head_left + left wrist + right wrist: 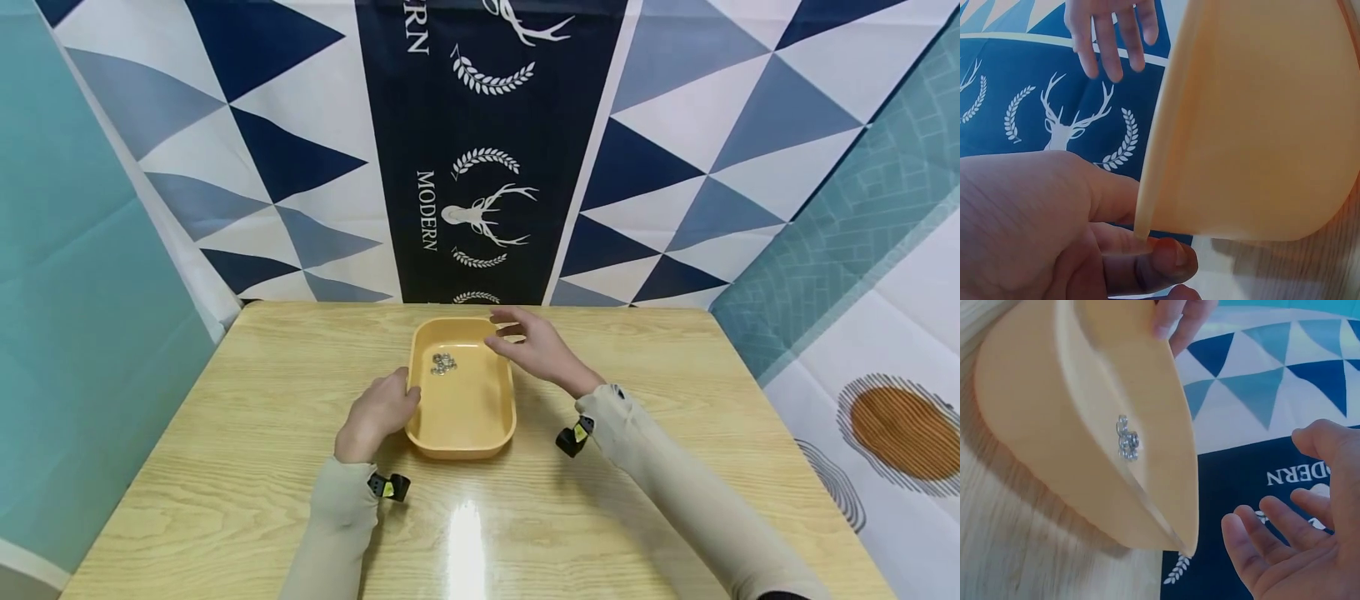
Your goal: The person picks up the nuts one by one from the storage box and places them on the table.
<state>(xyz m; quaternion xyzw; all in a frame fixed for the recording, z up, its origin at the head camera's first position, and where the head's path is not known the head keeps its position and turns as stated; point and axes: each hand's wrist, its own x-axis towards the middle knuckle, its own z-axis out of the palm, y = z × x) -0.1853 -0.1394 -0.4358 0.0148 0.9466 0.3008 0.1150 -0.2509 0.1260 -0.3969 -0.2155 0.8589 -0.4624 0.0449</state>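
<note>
A yellow rectangular plastic tub (465,417) with rounded corners stands on the wooden table. My left hand (381,408) grips its left rim, thumb on the inner side and fingers outside, as the left wrist view also shows at the rim (1159,144). Inside the tub, toward its left wall, lies a small cluster of shiny metal pieces (443,363), ring-like in the right wrist view (1126,439). Above the tub's far right corner hovers my right hand (534,342), its fingers spread and loosely bent with nothing between them.
The pale wood table (247,467) ends at its back edge against a patterned cloth (480,150) with triangles and deer heads. Teal cloth (97,275) hangs at the left, and a patterned cloth (847,333) covers the right side. Both wrists carry small black cameras (572,440).
</note>
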